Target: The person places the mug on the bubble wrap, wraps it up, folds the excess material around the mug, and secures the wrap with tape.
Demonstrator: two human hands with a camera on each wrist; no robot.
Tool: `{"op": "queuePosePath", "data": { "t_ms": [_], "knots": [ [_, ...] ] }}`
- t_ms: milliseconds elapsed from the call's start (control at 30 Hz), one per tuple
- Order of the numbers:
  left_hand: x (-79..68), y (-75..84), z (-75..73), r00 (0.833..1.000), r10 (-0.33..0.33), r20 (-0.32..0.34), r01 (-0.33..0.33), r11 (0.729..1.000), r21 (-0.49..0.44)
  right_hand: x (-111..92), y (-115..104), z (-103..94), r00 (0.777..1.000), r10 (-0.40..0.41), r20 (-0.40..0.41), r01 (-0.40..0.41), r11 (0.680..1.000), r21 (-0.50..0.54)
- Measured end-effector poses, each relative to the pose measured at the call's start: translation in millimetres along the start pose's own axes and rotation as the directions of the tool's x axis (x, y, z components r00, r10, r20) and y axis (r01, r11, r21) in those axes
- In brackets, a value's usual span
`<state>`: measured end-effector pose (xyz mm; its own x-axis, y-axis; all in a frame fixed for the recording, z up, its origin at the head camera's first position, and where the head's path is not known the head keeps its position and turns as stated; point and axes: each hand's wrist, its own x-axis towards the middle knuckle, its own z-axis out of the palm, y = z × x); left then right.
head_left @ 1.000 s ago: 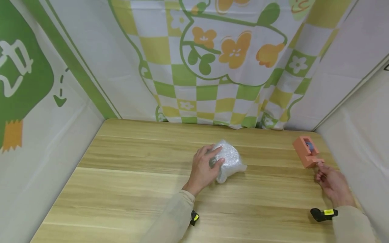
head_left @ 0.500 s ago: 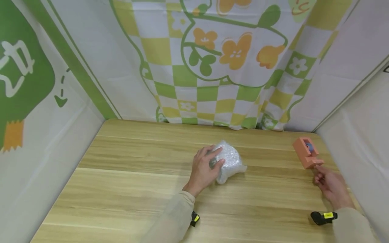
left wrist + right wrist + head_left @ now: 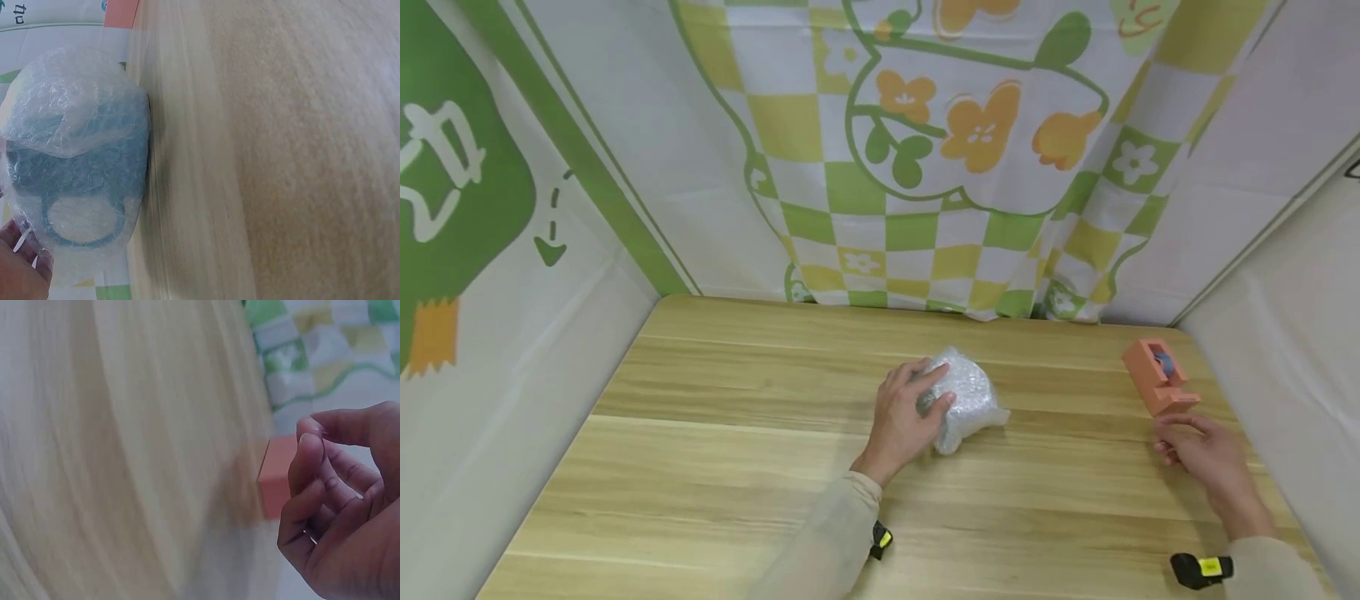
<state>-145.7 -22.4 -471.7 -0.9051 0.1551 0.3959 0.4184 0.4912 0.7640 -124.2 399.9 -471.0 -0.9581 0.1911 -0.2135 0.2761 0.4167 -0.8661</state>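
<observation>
A mug wrapped in bubble wrap [image 3: 972, 390] sits on the table, and the left hand [image 3: 904, 417] grips its left side with thumb and fingers spread over the wrap. In the left wrist view the blue-green mug [image 3: 81, 169] shows through the plastic, its handle loop low in the frame. The right hand [image 3: 1206, 458] is just in front of an orange tape dispenser [image 3: 1146, 379], index finger and thumb pinched together. In the right wrist view a tiny clear piece of tape [image 3: 321, 431] glints at those fingertips; most of it is hidden.
The wooden table [image 3: 715, 467] meets a checked green-and-yellow curtain [image 3: 940, 192] at the back. Pale fabric walls rise at left and right, the right one close beside the right arm. A blue tape roll [image 3: 1164, 363] sits in the dispenser.
The right hand has drawn away from the dispenser's front end, toward the person and to the left, its fingers still pinched. The left hand and the wrapped mug have stayed still.
</observation>
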Motion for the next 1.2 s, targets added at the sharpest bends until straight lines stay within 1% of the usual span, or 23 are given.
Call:
{"op": "queuePosePath", "data": {
  "t_ms": [33, 100, 167, 267, 333, 367, 433, 467, 533, 600, 667, 700, 767, 800, 833, 867, 967, 1033, 1100, 1200],
  "knots": [
    [-0.1, 0.1, -0.1, 1.0, -0.001, 0.001, 0.001, 1.0, 0.001, -2.5, -4.3, 3.2, 0.999, -0.038, -0.004, 0.038, 0.999, -0.034],
    [-0.3, 0.1, -0.1, 1.0, -0.002, 0.001, 0.002, 1.0, 0.004, -6.7, -13.6, 10.2, 0.995, -0.101, -0.014, 0.1, 0.993, -0.063],
    [-0.4, 0.1, -0.2, 1.0, -0.004, 0.005, 0.004, 1.0, 0.002, -11.3, -23.2, 17.3, 0.984, -0.175, -0.03, 0.17, 0.978, -0.117],
    [-0.8, 0.3, -0.6, 1.0, -0.002, 0.007, 0.002, 1.0, -0.004, -17.2, -37.7, 28.5, 0.957, -0.284, -0.056, 0.263, 0.934, -0.243],
    [-1.1, 0.5, -1.0, 1.0, -0.003, 0.008, 0.003, 1.0, -0.007, -20.6, -46.9, 35.3, 0.933, -0.354, -0.065, 0.314, 0.889, -0.333],
    [-1.1, 0.6, -1.2, 1.0, -0.003, 0.009, 0.003, 1.0, -0.008, -21.6, -51.1, 38.4, 0.923, -0.381, -0.063, 0.335, 0.872, -0.357],
    [-1.3, 0.6, -1.5, 1.0, -0.005, 0.012, 0.005, 1.0, -0.009, -22.7, -58.9, 43.2, 0.91, -0.412, -0.051, 0.364, 0.851, -0.379],
    [-1.3, 0.4, -1.4, 1.0, -0.004, 0.01, 0.004, 1.0, -0.008, -22.7, -62.1, 45.0, 0.91, -0.412, -0.039, 0.367, 0.847, -0.385],
    [-1.3, 0.5, -1.6, 1.0, -0.002, 0.008, 0.002, 1.0, -0.007, -22.3, -66.5, 47.1, 0.927, -0.374, -0.006, 0.342, 0.854, -0.392],
    [-1.3, 0.4, -1.7, 1.0, -0.001, 0.006, 0.001, 1.0, -0.006, -20.8, -67.9, 47.1, 0.955, -0.297, 0.022, 0.277, 0.858, -0.432],
    [-1.5, 0.0, -1.5, 1.0, 0.0, 0.004, 0.0, 1.0, -0.005, -18.9, -66.4, 45.3, 0.978, -0.203, 0.043, 0.198, 0.851, -0.486],
    [-1.6, 0.0, -1.4, 1.0, 0.0, 0.004, 0.0, 1.0, -0.005, -18.1, -65.0, 44.4, 0.985, -0.165, 0.052, 0.168, 0.843, -0.511],
    [-2.1, -0.7, -0.8, 1.0, 0.001, 0.005, -0.001, 1.0, -0.007, -16.5, -61.0, 43.9, 0.99, -0.127, 0.058, 0.138, 0.822, -0.553],
    [-2.3, -1.2, -0.4, 1.0, 0.002, 0.006, -0.002, 1.0, -0.005, -16.3, -59.3, 44.5, 0.989, -0.135, 0.062, 0.147, 0.815, -0.56],
    [-2.4, -1.6, -0.1, 1.0, 0.002, 0.005, -0.002, 1.0, -0.005, -15.9, -58.5, 45.9, 0.985, -0.161, 0.068, 0.171, 0.813, -0.557],
    [-2.5, -1.9, 0.1, 1.0, 0.003, 0.004, -0.003, 1.0, -0.004, -15.7, -58.3, 48.1, 0.978, -0.193, 0.081, 0.205, 0.81, -0.549],
    [-2.3, -2.4, 0.0, 1.0, 0.0, 0.004, 0.0, 1.0, -0.002, -14.9, -61.5, 56.5, 0.941, -0.314, 0.129, 0.334, 0.792, -0.511],
    [-2.2, -2.5, -0.2, 1.0, 0.0, 0.004, 0.0, 1.0, -0.003, -14.7, -67.0, 62.6, 0.909, -0.373, 0.184, 0.415, 0.781, -0.466],
    [-1.9, -2.9, -0.2, 1.0, -0.001, 0.006, 0.001, 1.0, -0.004, -15.3, -73.2, 69.1, 0.876, -0.417, 0.242, 0.482, 0.779, -0.4],
    [-1.6, -2.8, -0.4, 1.0, 0.0, 0.006, 0.0, 1.0, -0.006, -17.4, -82.2, 79.0, 0.828, -0.467, 0.311, 0.55, 0.785, -0.286]
  ]
}}
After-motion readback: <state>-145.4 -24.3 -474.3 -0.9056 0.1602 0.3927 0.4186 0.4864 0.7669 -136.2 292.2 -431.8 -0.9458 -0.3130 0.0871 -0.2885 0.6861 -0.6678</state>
